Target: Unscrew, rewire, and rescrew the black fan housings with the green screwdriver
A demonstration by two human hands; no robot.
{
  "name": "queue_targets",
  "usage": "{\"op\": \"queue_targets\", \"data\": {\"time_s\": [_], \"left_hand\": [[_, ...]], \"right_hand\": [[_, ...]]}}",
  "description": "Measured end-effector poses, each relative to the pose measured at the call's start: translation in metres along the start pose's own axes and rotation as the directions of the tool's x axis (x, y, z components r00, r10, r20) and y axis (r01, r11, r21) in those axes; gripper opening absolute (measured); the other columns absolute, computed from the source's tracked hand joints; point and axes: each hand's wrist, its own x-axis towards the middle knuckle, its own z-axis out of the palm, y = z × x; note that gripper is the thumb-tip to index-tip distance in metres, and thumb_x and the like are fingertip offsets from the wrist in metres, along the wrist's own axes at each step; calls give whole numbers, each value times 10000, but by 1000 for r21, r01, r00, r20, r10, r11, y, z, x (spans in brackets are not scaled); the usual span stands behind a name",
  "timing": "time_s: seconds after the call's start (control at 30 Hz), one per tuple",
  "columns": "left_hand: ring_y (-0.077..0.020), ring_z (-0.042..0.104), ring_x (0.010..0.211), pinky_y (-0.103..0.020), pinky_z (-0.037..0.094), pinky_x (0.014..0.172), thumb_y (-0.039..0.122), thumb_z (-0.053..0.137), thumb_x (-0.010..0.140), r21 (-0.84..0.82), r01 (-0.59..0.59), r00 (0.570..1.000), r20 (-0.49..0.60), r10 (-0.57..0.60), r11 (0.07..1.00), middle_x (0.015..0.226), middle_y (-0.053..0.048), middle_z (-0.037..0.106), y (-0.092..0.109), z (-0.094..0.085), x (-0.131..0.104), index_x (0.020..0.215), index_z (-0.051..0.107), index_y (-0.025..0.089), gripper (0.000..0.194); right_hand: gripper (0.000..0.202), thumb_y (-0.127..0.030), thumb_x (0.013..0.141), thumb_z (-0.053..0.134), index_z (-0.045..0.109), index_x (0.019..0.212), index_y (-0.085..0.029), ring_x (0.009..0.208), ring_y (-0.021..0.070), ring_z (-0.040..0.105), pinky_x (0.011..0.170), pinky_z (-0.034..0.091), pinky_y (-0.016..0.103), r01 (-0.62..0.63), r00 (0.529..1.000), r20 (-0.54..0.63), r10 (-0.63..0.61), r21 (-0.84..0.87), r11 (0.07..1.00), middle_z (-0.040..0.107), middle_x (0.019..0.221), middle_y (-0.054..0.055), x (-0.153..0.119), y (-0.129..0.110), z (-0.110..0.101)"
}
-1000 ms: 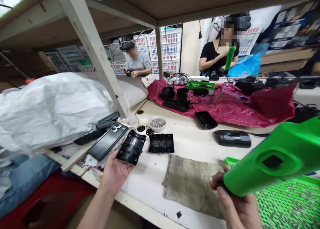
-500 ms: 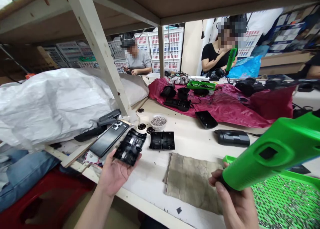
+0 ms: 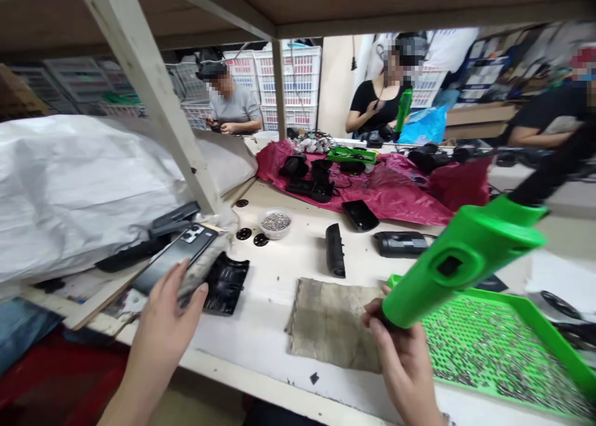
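My right hand (image 3: pixel 403 351) grips the lower, black end of a green electric screwdriver (image 3: pixel 447 267), which leans up to the right; its tip is hidden by my fingers. My left hand (image 3: pixel 167 311) is open, fingers apart, over the table's left front edge. Close beside its thumb lies a black plastic shell half (image 3: pixel 226 283), hollow side up; whether the thumb touches it I cannot tell. Another black shell half (image 3: pixel 335 250) stands on its edge further right. A worn grey-brown cloth (image 3: pixel 330 326) lies flat between my hands.
A green perforated tray (image 3: pixel 498 345) of small metal parts sits at right. A bowl of screws (image 3: pixel 275 223) stands behind the shells, a phone (image 3: pixel 179 252) at left. Shelf post (image 3: pixel 149 97) and white sack (image 3: pixel 84 190) bound the left. Two co-workers sit opposite; another person is at far right.
My left hand has let go of the shell half, which now lies on the table. A shell half now stands on edge further right. The view has shifted right; my right hand still holds the screwdriver.
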Motion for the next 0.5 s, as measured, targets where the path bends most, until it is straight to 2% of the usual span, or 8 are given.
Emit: {"op": "queue_targets", "data": {"time_s": [0.03, 0.1, 0.17, 0.23, 0.3, 0.33, 0.4, 0.5], "left_hand": [[-349, 459, 1317, -489, 419, 1053, 478, 606, 802, 66, -115, 993, -3, 116, 991, 1421, -110, 522, 11, 11, -2, 1305, 574, 260, 550], [-310, 488, 1295, -482, 373, 1093, 492, 533, 857, 21, -304, 940, 165, 297, 952, 1384, -93, 559, 37, 41, -7, 1275, 592, 259, 482], [-295, 497, 1289, -484, 339, 1113, 495, 512, 873, -52, -397, 860, 326, 391, 916, 1346, -117, 592, 64, 79, -11, 1253, 612, 231, 474], [-310, 383, 1385, -499, 330, 1113, 490, 554, 848, -99, -413, 803, 428, 414, 905, 1502, -165, 424, 88, 118, -15, 1401, 476, 194, 631], [-342, 256, 1446, -533, 317, 1109, 482, 612, 816, -148, -499, 664, 568, 486, 854, 1608, -175, 189, 106, 154, -18, 1489, 336, 208, 777], [-370, 220, 1454, -556, 300, 1111, 464, 685, 756, -167, -532, 617, 595, 515, 830, 1612, -168, 179, 113, 168, -20, 1465, 387, 219, 808], [-398, 253, 1435, -566, 310, 1104, 385, 765, 673, -195, -580, 550, 623, 557, 791, 1573, -152, 307, 122, 191, -24, 1323, 568, 230, 697], [-338, 518, 1273, -493, 430, 1032, 236, 692, 737, -211, -613, 513, 627, 587, 761, 1416, -115, 545, 124, 205, -31, 1036, 714, 236, 300]], "right_hand": [[269, -333, 881, 635, 584, 1124, -229, 862, 183, 655, 808, 535, 319, 4, 1000, 5, -4, 4, 1000, 667, 999, 71, -1, 0, 0], [283, -337, 905, 602, 560, 1164, -233, 896, 187, 653, 819, 533, 318, 6, 1000, 14, -6, 11, 1000, 658, 1020, 72, -1, 0, 1], [284, -344, 926, 570, 537, 1187, -236, 901, 181, 653, 815, 531, 305, 5, 1000, 25, -6, 15, 1000, 651, 1025, 67, -1, -3, 3], [288, -355, 935, 555, 520, 1196, -236, 896, 172, 651, 819, 527, 290, 6, 1000, 26, -6, 18, 1000, 648, 1020, 59, -1, -6, 5], [300, -372, 938, 550, 508, 1200, -231, 902, 168, 646, 838, 518, 286, 4, 1000, -3, -4, 19, 1000, 648, 1026, 58, -1, -9, 7], [311, -384, 937, 549, 505, 1201, -226, 912, 171, 645, 848, 515, 290, 0, 1000, -18, 0, 23, 1000, 650, 1038, 64, -1, -10, 8], [333, -407, 933, 549, 503, 1200, -215, 945, 187, 643, 866, 512, 310, -14, 999, -50, 16, 38, 999, 653, 1079, 84, -2, -10, 10], [370, -435, 918, 565, 491, 1207, -216, 977, 210, 645, 871, 521, 339, -53, 994, -91, 59, 71, 996, 659, 1103, 99, -5, -8, 10]]}}
